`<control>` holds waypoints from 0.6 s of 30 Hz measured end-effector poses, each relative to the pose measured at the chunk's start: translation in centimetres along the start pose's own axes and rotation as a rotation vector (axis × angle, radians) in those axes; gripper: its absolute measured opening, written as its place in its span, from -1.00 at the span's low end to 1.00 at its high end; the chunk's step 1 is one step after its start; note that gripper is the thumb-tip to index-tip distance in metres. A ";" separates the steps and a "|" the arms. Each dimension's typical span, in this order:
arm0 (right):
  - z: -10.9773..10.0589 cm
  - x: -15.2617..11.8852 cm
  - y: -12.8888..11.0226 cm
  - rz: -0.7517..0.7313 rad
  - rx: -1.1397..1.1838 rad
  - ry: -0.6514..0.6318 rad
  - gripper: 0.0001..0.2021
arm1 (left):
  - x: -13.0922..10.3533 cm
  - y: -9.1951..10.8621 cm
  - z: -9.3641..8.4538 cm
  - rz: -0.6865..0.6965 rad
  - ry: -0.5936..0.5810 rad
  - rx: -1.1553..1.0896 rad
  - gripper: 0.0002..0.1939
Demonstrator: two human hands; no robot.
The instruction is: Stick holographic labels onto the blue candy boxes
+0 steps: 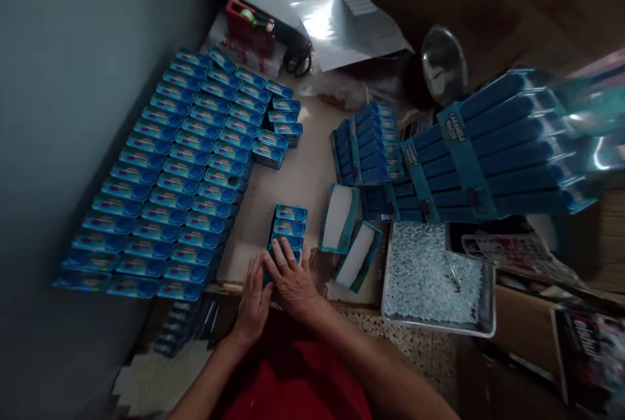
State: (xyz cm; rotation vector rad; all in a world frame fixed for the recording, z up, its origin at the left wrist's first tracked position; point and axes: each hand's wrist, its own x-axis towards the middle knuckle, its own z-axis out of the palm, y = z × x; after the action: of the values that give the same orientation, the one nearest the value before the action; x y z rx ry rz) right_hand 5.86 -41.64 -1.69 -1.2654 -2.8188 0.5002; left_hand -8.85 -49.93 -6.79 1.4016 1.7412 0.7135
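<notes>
A short row of blue boxes (290,227) stands at the near edge of the pale table (312,176), its long faces side by side. Each visible top is light blue, with whitish lettering over a dark reddish mark and a deeper blue oval at the right end; the sides are darker. The right hand (293,282) lies across the nearest boxes, its fingers outstretched and slightly apart, hiding their tops. The left hand (252,299) is held flat against or just beside the row's near left corner, fingers extended and close together; contact there cannot be made out. To the left, a large block of similar boxes (178,176) forms columns; to the right lie two white-faced cartons (339,217) with blue edges.
</notes>
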 end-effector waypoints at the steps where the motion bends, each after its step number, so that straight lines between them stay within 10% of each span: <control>1: -0.6 -0.2 0.7 -0.008 0.050 0.007 -0.18 | 0.2 0.2 -0.7 -0.031 -0.022 -0.003 -0.38; 6: -3.7 -1.9 10.3 0.541 0.127 0.375 -0.32 | 6.4 6.4 -4.8 0.096 0.148 0.072 -0.37; 9: -2.6 -0.9 16.0 0.842 0.117 0.278 -0.38 | 12.6 11.1 -4.3 0.327 0.116 0.225 -0.38; 13: 0.0 1.8 17.0 0.700 0.209 0.122 -0.28 | 16.3 12.9 -1.5 0.424 -0.099 0.484 -0.60; 18: -2.5 6.3 16.4 0.659 0.148 0.026 -0.33 | 13.4 9.9 -2.0 0.260 -0.014 0.582 -0.72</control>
State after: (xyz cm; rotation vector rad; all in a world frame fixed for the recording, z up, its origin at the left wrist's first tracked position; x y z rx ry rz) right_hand 13.92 -26.16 -4.89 -2.1246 -2.2298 0.6713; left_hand -6.45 -34.51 -0.69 2.0447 1.8571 0.3289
